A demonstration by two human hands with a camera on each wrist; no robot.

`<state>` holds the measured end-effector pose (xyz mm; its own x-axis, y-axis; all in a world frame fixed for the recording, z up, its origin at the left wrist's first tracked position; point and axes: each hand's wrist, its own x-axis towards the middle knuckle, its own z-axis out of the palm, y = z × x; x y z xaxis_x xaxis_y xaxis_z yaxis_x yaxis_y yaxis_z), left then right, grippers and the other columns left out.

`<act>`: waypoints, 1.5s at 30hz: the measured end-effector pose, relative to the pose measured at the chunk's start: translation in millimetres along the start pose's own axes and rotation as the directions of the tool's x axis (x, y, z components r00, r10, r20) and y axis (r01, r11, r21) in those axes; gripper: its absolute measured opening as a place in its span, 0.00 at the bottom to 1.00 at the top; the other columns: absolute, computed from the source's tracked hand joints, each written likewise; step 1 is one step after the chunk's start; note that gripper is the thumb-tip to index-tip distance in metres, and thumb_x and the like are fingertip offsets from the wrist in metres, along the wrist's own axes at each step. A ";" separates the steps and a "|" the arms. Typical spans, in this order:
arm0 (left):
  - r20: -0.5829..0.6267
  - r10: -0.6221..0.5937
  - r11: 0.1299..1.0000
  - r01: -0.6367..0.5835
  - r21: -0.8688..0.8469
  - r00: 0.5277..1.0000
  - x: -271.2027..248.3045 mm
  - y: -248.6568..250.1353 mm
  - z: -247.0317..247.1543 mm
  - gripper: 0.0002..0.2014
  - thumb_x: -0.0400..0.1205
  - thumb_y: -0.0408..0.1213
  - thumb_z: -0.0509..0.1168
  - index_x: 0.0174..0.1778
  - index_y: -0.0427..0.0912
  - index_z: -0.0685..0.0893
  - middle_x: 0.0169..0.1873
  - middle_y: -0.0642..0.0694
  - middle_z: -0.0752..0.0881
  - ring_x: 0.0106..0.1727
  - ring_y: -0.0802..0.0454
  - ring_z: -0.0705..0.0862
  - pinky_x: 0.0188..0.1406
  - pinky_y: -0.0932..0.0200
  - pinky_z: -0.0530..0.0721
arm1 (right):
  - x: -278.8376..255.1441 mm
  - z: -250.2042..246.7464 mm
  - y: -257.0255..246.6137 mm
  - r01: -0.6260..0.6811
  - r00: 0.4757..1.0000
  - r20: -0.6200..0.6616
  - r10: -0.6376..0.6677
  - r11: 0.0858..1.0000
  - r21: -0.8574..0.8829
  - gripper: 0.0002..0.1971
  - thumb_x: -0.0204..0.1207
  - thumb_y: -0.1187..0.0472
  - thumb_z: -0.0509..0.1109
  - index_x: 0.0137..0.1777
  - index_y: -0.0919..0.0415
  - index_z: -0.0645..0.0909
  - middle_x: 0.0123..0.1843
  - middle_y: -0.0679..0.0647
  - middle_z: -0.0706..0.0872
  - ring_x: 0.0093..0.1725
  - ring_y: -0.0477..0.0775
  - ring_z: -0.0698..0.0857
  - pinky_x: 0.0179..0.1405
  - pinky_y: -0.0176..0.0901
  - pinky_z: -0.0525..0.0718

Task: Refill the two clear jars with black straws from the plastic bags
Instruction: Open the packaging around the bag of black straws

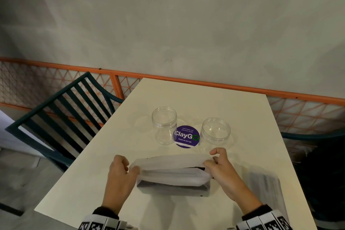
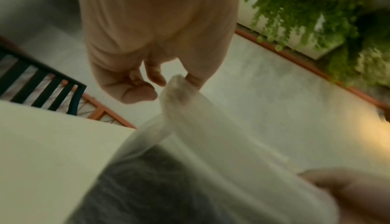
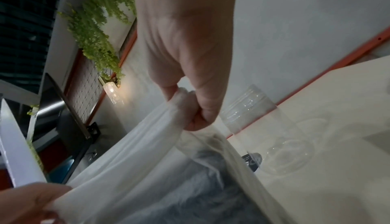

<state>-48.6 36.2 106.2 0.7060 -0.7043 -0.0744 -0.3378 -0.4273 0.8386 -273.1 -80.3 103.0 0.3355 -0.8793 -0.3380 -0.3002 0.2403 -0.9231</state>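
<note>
Two clear jars stand open and hold nothing: a taller one (image 1: 164, 125) and a wider, lower one (image 1: 215, 130), both beyond my hands. Close to me on the table lies a cloudy plastic bag (image 1: 170, 171) with black straws (image 1: 168, 186) showing dark inside it. My left hand (image 1: 133, 170) pinches the bag's left upper edge, and my right hand (image 1: 211, 160) pinches its right upper edge. The film is stretched between them. The left wrist view shows thumb and finger nipping a fold of the bag (image 2: 179, 86). In the right wrist view the film (image 3: 183, 104) is bunched between the fingers.
The white table (image 1: 205, 99) carries a purple round sticker (image 1: 186, 136) between the jars. A second, blurred bag (image 1: 268, 188) lies near the right edge. A dark slatted chair (image 1: 61, 110) stands at the left, an orange rail (image 1: 205, 83) behind.
</note>
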 end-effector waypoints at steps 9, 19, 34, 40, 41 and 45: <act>0.128 0.115 0.984 -0.130 0.121 0.985 9.5 -0.3 0.9 0.12 0.76 0.40 0.69 0.30 0.37 0.83 0.26 0.45 0.85 0.32 0.48 0.83 0.34 0.60 0.79 | -4.3 8.2 9.4 0.079 0.997 0.044 -0.067 0.931 -0.357 0.13 0.79 0.60 0.64 0.61 0.45 0.75 0.54 0.59 0.82 0.49 0.53 0.82 0.39 0.27 0.78; 0.631 -0.191 0.580 0.605 -0.545 0.752 7.4 -7.4 -18.3 0.10 0.72 0.36 0.64 0.47 0.38 0.83 0.33 0.45 0.78 0.31 0.52 0.74 0.41 0.58 0.71 | 3.5 -0.4 12.0 -0.198 0.980 0.030 0.197 0.948 0.248 0.12 0.74 0.77 0.61 0.53 0.63 0.71 0.39 0.60 0.81 0.33 0.56 0.79 0.36 0.43 0.82; 0.580 -0.160 0.775 0.465 -0.428 0.799 -1.2 -16.6 -9.9 0.20 0.50 0.38 0.72 0.39 0.41 0.82 0.28 0.52 0.80 0.29 0.58 0.71 0.31 0.60 0.62 | -6.1 -30.7 17.3 -0.377 0.926 0.270 0.263 0.656 0.654 0.16 0.75 0.80 0.54 0.35 0.59 0.68 0.24 0.60 0.86 0.24 0.56 0.87 0.26 0.46 0.89; 0.562 -0.182 0.821 0.440 -0.365 0.807 0.3 -12.1 -8.9 0.16 0.59 0.32 0.70 0.42 0.38 0.80 0.32 0.47 0.77 0.33 0.54 0.70 0.33 0.61 0.66 | -5.7 -30.4 21.7 -0.424 0.903 0.279 0.326 0.572 0.702 0.15 0.74 0.80 0.52 0.35 0.59 0.68 0.24 0.62 0.85 0.22 0.57 0.86 0.21 0.44 0.87; 0.541 -0.204 0.806 0.453 -0.380 0.816 0.3 -11.4 -7.7 0.10 0.65 0.31 0.69 0.40 0.38 0.79 0.33 0.46 0.76 0.34 0.53 0.70 0.34 0.61 0.68 | -5.8 -28.6 22.7 -0.426 0.902 0.276 0.333 0.569 0.704 0.15 0.74 0.80 0.52 0.36 0.59 0.68 0.24 0.63 0.85 0.22 0.57 0.86 0.21 0.44 0.87; 0.368 -0.263 0.853 0.393 -0.343 0.892 0.9 -16.1 -1.1 0.04 0.79 0.31 0.63 0.45 0.35 0.76 0.42 0.39 0.80 0.39 0.47 0.77 0.41 0.57 0.77 | -7.6 -21.8 20.2 -0.342 0.940 0.207 0.272 0.727 0.596 0.13 0.77 0.77 0.58 0.38 0.59 0.70 0.33 0.61 0.88 0.30 0.56 0.88 0.29 0.44 0.88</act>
<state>-41.7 43.0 93.3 0.4889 -0.7247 -0.4856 0.2025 -0.4472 0.8712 -301.2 -77.7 90.9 0.4183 -0.6759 -0.6068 0.1996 0.7201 -0.6646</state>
